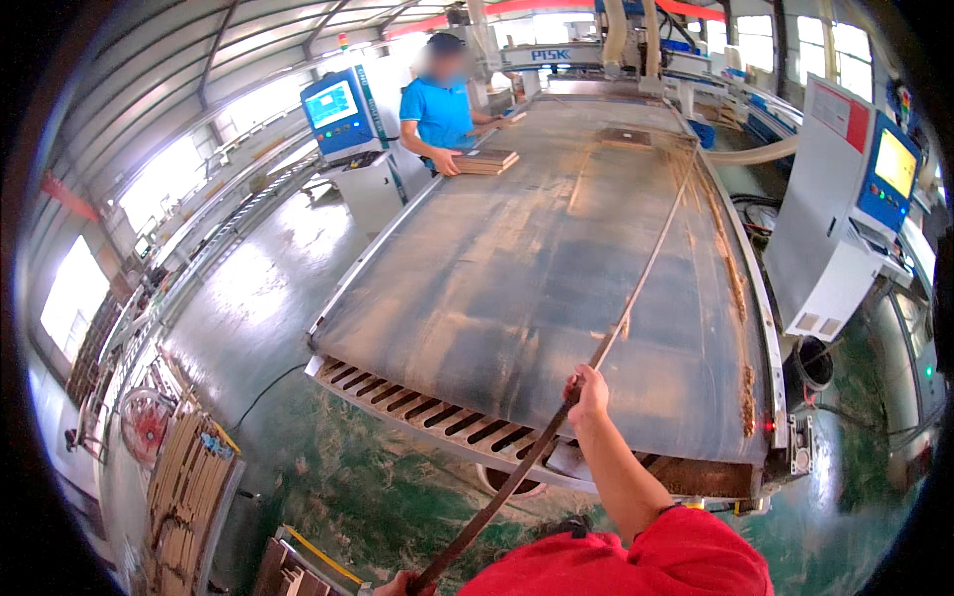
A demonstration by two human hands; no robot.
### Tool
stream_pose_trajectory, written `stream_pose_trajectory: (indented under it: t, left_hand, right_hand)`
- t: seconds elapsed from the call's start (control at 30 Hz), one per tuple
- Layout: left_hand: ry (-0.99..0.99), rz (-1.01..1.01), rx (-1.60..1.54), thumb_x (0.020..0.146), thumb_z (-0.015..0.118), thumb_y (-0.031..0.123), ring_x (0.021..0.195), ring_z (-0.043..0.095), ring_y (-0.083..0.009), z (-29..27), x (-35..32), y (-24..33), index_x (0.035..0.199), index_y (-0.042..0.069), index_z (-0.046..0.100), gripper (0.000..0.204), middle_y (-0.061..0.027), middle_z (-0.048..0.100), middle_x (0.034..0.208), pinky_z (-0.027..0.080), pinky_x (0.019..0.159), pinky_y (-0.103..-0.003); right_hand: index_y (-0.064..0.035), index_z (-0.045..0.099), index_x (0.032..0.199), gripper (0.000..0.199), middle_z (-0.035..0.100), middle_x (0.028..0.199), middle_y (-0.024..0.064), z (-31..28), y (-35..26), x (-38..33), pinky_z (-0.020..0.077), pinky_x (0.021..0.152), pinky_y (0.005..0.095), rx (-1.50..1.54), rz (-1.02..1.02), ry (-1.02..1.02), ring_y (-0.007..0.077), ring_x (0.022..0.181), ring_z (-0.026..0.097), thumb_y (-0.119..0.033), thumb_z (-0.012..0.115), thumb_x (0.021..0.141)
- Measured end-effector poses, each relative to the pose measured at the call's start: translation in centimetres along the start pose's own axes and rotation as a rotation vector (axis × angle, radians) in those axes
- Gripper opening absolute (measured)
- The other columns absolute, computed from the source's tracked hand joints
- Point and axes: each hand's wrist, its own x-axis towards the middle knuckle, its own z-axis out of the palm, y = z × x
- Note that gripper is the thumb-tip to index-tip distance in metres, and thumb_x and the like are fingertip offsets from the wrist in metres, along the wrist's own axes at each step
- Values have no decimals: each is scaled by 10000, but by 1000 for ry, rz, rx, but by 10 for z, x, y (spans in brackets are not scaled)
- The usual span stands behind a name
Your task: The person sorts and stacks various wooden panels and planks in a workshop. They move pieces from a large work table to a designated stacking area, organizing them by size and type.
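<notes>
Bright daylight from blown-out windows (75,288), glare on the green floor (248,288), heavy fisheye bending, dark rim.

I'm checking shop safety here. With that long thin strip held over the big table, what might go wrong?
1. The long strip is gripped only near one end by the right hand and left hand; it may sag, whip or snap.
2. Its far tip reaches toward the machine head and might snag there.
3. A co-worker handles boards at the table; a swing could reach that way.
</notes>
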Motion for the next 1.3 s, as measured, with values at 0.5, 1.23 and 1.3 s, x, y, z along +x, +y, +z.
stream_pose_trajectory:
  t: [0.5, 1.23, 1.3]
  left_hand:
    - [-2, 176, -124, 889, 611, 337, 611, 539, -302, 31, 45, -60, 830, 67, 558, 281, -123, 557, 644, 430, 552, -418]
    - [471, 518, -585, 973, 463, 304, 624, 531, -410, -132, 80, -310, 869, 32, 532, 299, -185, 501, 663, 420, 553, -432]
    - [524, 468, -670, 972, 460, 314, 608, 528, -396, -152, 80, -326, 864, 32, 529, 310, -184, 494, 659, 420, 550, -424]
  right_hand:
    - [-63, 532, 937, 121, 487, 637, 28, 81, -65, -123, 367, 421, 296, -64, -426, -179, 146, 472, 452, -35, 553, 821]
    - [-31, 507, 1186, 390, 609, 897, 97, 427, 240, -429, 461, 606, 300, -172, -836, -937, 184, 733, 590, 5, 610, 811]
    - [-24, 502, 1187, 398, 612, 903, 108, 458, 285, -448, 467, 581, 300, -153, -768, -988, 191, 728, 598, 12, 617, 807]
